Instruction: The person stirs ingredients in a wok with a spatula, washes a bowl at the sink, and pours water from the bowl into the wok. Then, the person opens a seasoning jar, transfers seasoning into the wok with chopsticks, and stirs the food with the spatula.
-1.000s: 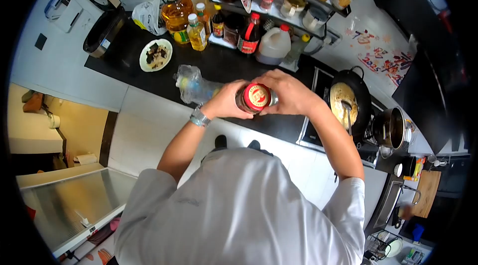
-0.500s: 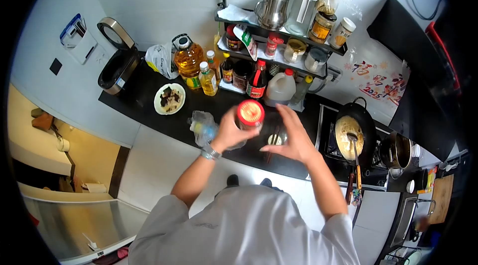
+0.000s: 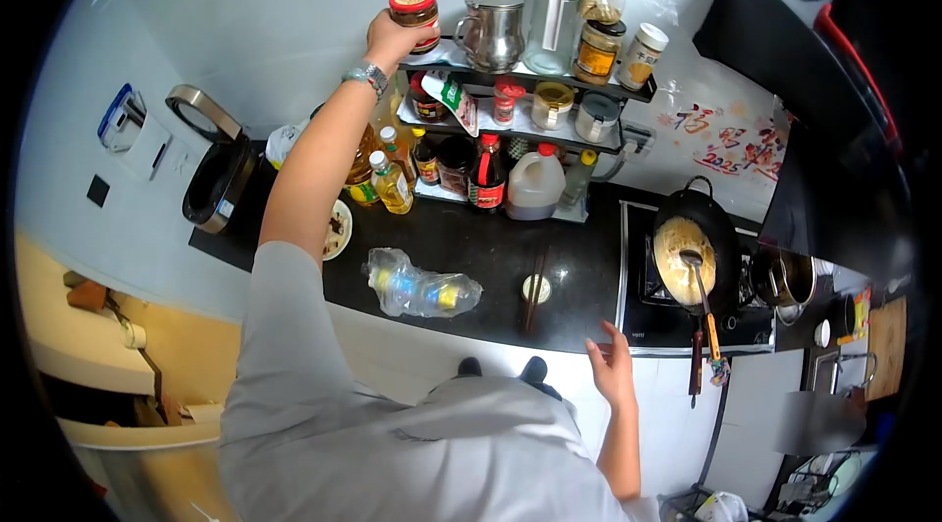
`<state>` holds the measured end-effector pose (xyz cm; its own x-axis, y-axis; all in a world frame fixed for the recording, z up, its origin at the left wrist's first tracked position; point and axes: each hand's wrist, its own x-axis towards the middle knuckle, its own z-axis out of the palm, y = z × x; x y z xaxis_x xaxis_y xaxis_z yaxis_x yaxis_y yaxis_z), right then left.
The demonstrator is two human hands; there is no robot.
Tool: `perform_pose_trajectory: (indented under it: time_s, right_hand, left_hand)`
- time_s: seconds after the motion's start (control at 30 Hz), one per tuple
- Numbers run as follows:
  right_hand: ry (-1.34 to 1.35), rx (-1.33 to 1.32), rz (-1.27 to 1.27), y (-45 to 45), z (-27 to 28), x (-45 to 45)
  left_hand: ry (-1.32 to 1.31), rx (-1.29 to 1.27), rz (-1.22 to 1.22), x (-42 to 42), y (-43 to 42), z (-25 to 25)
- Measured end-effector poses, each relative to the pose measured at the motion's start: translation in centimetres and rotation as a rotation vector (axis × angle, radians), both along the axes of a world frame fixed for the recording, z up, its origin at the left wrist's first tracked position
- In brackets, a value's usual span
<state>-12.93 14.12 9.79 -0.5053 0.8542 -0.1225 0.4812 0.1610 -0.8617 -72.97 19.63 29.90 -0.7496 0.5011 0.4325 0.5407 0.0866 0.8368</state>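
Note:
My left hand (image 3: pixel 390 38) is wrapped round a jar with a red lid (image 3: pixel 412 17), holding it upright at the left end of the top shelf (image 3: pixel 446 51). Just right of the jar stands a steel kettle (image 3: pixel 494 31). I cannot tell whether the jar's base touches the shelf. My right hand (image 3: pixel 613 365) hangs in front of the counter edge with its fingers apart and nothing in it. Near it on the counter, chopsticks (image 3: pixel 536 296) lie across a small white round piece (image 3: pixel 542 290). Further left lies a clear plastic bag (image 3: pixel 424 285) with coloured items inside.
A wok (image 3: pixel 699 237) with a spatula (image 3: pixel 696 272) sits on the gas stove (image 3: pixel 640 316), its handles reaching over the front edge. Sauce bottles (image 3: pixel 488 179) and a plastic jug (image 3: pixel 537 183) fill the lower rack. An open rice cooker (image 3: pixel 214 188) stands far left.
My left hand has carried the red-lidded jar from over the counter up and left to the top shelf. My right hand has moved down, away from the jar, toward my body.

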Motion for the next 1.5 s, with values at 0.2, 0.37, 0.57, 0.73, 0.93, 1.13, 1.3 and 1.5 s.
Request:
perform_pose_trajectory:
  time_s: [0.2, 0.37, 0.57, 0.73, 0.93, 1.13, 1.3, 1.5]
  right_hand:
    - [-0.043, -0.036, -0.132, -1.4, -0.9, 2.4]
    - [-0.106, 0.056, -0.123, -2.7, 1.1, 5.0]
    - [-0.297, 0.650, -0.463, 4.9, 1.1, 14.2]
    - [-0.735, 0.736, -0.455, 14.5, -2.2, 18.7]
    - [-0.985, 0.455, -0.234, 19.6, -5.6, 20.6]
    - [-0.862, 0.677, -0.049, 19.5, -1.5, 24.8]
    - [-0.752, 0.640, 0.024, 19.3, 4.2, 28.8]
    - [-0.609, 0.478, 0.099, 21.3, 8.4, 32.5]
  left_hand:
    - [0.041, -0.163, 0.006, -0.1, 1.7, -1.3]
    - [0.065, -0.092, -0.144, -4.7, 3.1, -4.0]
    - [0.113, -0.105, -0.059, -3.4, -0.7, -4.6]
    - [0.110, 0.272, -0.058, 8.7, -13.2, -8.6]
    - [-0.073, 0.028, 0.223, 23.9, -30.8, -25.6]
    - [-0.513, -0.377, 0.595, 39.6, -43.6, -40.9]
    - [-0.776, -0.447, 0.628, 47.4, -45.2, -41.2]
    - [-0.922, -0.252, 0.746, 53.8, -46.6, -37.5]
